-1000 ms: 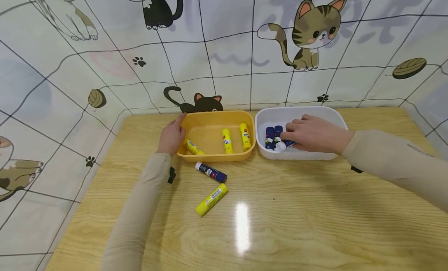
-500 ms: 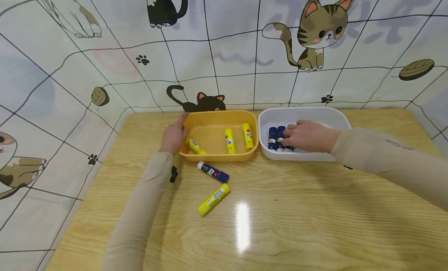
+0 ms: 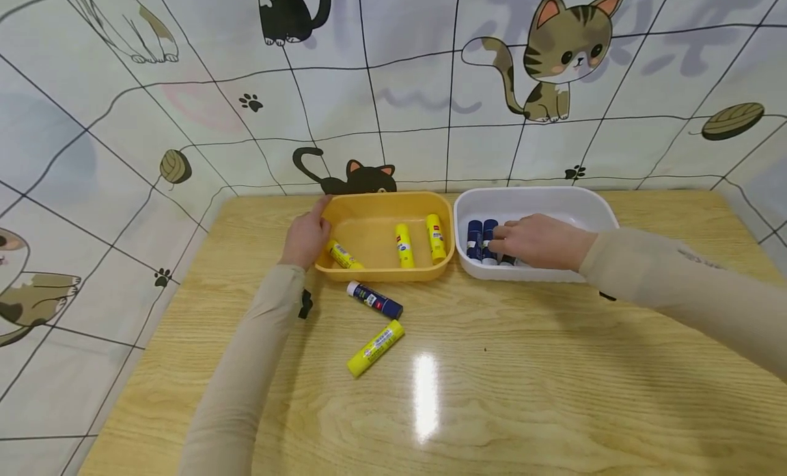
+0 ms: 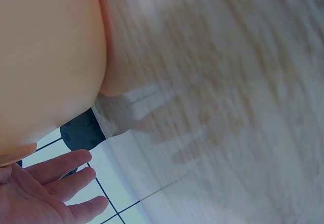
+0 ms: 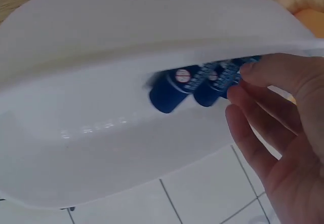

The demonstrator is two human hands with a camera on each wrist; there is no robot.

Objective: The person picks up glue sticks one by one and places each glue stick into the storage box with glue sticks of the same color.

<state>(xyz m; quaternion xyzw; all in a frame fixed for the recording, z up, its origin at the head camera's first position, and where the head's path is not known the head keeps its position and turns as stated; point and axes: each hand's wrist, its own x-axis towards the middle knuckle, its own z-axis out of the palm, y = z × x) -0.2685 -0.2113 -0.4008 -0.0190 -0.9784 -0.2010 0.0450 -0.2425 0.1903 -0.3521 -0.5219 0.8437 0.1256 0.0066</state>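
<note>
My left hand [image 3: 305,239] rests at the left end of a yellow-orange plastic bin [image 3: 384,274], index finger along its rim; the left wrist view shows its other fingers [image 4: 71,186] loosely extended beside the wall. Inside that bin lie yellow glue sticks [image 3: 404,246]. My right hand [image 3: 537,242] reaches into a white bin [image 3: 584,203] and pinches a dark blue glue stick among others; the hand partly covers it. In the right wrist view, thumb and fingertips meet at the row of blue glue sticks [image 5: 169,89], near the bin's wall.
On the wooden table [image 3: 522,394], in front of the yellow-orange bin, lie a blue glue stick [image 3: 375,300] with a white cap and a yellow glue stick [image 3: 376,348]. Both bins stand side by side near a wall [image 3: 406,87] with cat drawings.
The tilted blue glue stick under my right hand has been lowered among the others, and the row has shifted slightly left. My left hand stays at the yellow-orange bin.
</note>
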